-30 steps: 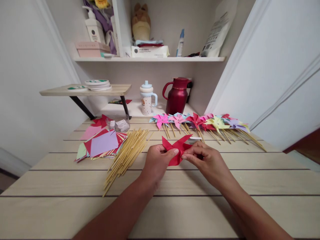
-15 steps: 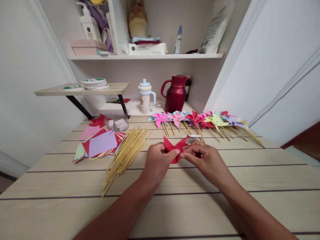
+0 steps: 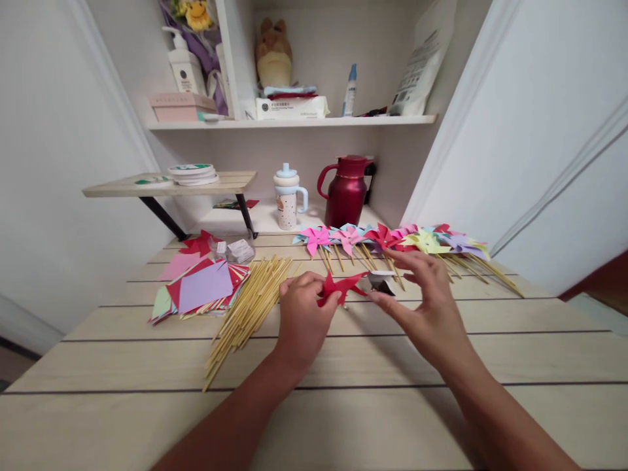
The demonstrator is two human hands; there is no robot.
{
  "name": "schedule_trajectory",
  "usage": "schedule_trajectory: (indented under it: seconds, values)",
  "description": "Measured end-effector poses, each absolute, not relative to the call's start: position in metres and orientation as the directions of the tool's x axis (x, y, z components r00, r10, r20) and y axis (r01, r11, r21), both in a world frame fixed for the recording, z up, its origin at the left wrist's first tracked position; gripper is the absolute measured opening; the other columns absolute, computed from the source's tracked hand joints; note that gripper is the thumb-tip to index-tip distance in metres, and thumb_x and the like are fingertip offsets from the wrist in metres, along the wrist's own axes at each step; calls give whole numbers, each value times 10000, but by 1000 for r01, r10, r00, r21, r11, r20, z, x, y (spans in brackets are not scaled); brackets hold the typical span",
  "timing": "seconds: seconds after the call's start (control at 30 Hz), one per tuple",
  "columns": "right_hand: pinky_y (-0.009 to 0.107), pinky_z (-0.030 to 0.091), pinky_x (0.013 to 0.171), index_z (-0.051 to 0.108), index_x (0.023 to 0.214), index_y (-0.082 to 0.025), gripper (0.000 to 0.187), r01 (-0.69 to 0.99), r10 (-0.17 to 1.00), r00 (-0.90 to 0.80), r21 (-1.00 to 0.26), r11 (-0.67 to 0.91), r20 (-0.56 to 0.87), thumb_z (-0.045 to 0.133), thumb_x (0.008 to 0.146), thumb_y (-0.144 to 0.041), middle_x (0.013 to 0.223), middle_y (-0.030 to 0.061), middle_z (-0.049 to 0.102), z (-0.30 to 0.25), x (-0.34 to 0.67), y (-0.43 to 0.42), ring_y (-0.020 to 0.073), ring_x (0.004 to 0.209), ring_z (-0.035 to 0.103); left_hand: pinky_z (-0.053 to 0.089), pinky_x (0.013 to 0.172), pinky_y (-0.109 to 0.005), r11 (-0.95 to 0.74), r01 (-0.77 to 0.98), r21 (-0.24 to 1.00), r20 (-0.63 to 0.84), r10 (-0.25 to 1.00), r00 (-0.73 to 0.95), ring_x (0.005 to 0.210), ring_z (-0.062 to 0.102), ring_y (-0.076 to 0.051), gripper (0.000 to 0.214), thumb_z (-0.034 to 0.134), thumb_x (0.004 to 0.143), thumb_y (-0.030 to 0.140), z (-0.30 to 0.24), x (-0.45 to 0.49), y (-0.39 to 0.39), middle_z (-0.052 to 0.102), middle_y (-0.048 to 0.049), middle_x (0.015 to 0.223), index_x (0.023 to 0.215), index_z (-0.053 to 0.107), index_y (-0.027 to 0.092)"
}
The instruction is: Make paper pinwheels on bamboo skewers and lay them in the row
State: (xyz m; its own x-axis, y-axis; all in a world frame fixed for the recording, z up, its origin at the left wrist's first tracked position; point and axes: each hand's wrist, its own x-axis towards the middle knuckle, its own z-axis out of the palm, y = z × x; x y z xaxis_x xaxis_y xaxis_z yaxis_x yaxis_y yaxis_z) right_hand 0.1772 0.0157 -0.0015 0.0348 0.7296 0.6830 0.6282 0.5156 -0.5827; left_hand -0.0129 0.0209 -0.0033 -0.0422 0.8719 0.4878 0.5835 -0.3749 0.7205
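My left hand (image 3: 305,314) pinches a red paper pinwheel (image 3: 339,288) between thumb and fingers, above the wooden table. A tiny pale point shows just below the pinwheel, too small to name. My right hand (image 3: 422,294) is apart from the pinwheel, its thumb and fingers spread. Beside its thumb stands a small box (image 3: 385,275) with a white flap and a dark inside; I cannot tell whether the thumb touches it. Behind the hands lies a row of finished pinwheels (image 3: 347,237) on sticks, in pink, red, yellow, blue and purple.
To the left a bundle of thin wooden sticks (image 3: 245,314) lies beside a stack of coloured paper squares (image 3: 205,286) and small clear packets (image 3: 240,251). A cup (image 3: 287,203) and a red jug (image 3: 346,193) stand at the back, near a small raised shelf (image 3: 226,182).
My right hand has let go of the red pinwheel and moved right, its fingers spreading by the small box. The left hand still holds the pinwheel, now tilted flatter.
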Motion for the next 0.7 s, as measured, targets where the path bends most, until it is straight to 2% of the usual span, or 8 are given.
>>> schedule_trajectory:
  seconds: [0.07, 0.17, 0.3, 0.4, 0.5, 0.57, 0.63, 0.7]
  values:
    - [513, 401, 1055, 511, 1394, -329, 611, 689, 675, -71, -454, 566, 734, 730, 828, -396, 1389, 123, 430, -3, 173, 14, 349, 1326, 425, 368, 982, -468, -461, 686, 562, 595, 802, 52, 870, 642, -216, 80, 694, 801, 171, -4, -13, 19, 718, -30, 856, 726, 699, 197]
    - [556, 368, 1053, 548, 1361, -330, 546, 752, 648, -149, -340, 565, 747, 719, 844, -359, 1448, 125, 418, -5, 168, 11, 375, 1336, 422, 324, 1019, -471, -544, 728, 418, 655, 735, 173, 835, 641, -184, 84, 674, 844, 162, -6, -10, 15, 706, -9, 845, 773, 688, 204]
    - [558, 356, 1028, 716, 1079, -285, 230, 773, 627, -227, -254, 582, 745, 717, 849, -306, 1406, 104, 527, -7, 167, 12, 366, 1287, 476, 286, 1045, -465, -605, 740, 296, 696, 667, 267, 809, 630, -162, 115, 636, 869, 128, -8, -6, 12, 694, 3, 834, 793, 680, 202]
    - [549, 360, 997, 739, 844, -261, 33, 757, 650, -254, -271, 595, 717, 707, 850, -257, 1292, 84, 641, -8, 168, 13, 349, 1234, 511, 277, 1053, -457, -624, 735, 267, 714, 640, 285, 799, 626, -155, 115, 635, 873, 131, -8, -4, 10, 691, 11, 830, 788, 673, 198]
    - [536, 373, 980, 739, 764, -259, 115, 700, 711, -209, -405, 588, 671, 681, 841, -196, 1150, 67, 721, -7, 169, 14, 324, 1148, 558, 265, 1071, -460, -635, 726, 265, 724, 628, 285, 818, 621, -160, 129, 640, 874, 138, -6, -2, 8, 699, 19, 842, 773, 667, 214]
    - [508, 393, 984, 762, 787, -260, 81, 597, 786, -137, -583, 551, 602, 698, 818, -221, 1093, 69, 737, -6, 169, 14, 306, 1106, 585, 261, 1085, -473, -642, 718, 270, 757, 602, 255, 928, 621, -194, 73, 647, 880, 178, -3, -1, 7, 710, -7, 952, 886, 693, 234]
    - [463, 439, 948, 778, 829, -248, 71, 406, 894, -61, -807, 429, 445, 723, 797, -281, 1052, 73, 745, -4, 169, 15, 287, 1044, 626, 266, 1096, -490, -639, 706, 306, 800, 574, 172, 1106, 577, -250, 279, 680, 870, 282, -1, -2, 8, 673, -64, 1158, 1147, 657, 253]
    - [416, 485, 867, 779, 860, -224, 148, 158, 974, -41, -961, 225, 221, 751, 769, -337, 978, 72, 762, -2, 169, 16, 264, 926, 669, 277, 1102, -504, -624, 665, 410, 810, 585, 48, 1252, 492, -295, 636, 732, 816, 407, -1, -4, 11, 568, -121, 1342, 1387, 493, 260]
